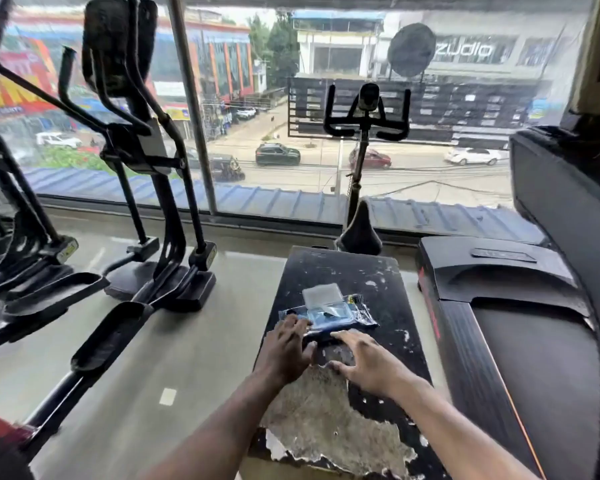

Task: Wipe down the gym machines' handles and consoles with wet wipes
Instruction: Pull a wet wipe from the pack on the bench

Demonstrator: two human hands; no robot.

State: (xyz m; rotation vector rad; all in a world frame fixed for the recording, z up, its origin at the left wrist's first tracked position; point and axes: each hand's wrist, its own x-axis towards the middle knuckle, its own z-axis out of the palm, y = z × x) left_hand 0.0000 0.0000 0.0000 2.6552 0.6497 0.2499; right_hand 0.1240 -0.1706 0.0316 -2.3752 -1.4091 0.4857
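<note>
Both open hands, left [286, 344] and right [368, 362], holding nothing, reach the wipes pack [328, 315] at centre frame; steady it, then pull one wipe

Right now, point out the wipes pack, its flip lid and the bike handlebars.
wipes pack [329, 315], head view, blue top face.
flip lid [323, 294], head view, middle of the open flap.
bike handlebars [338, 128], head view, left grip.

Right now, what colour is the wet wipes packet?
Blue, with its clear flap lid open; the wet wipes packet shows best in the head view.
</note>
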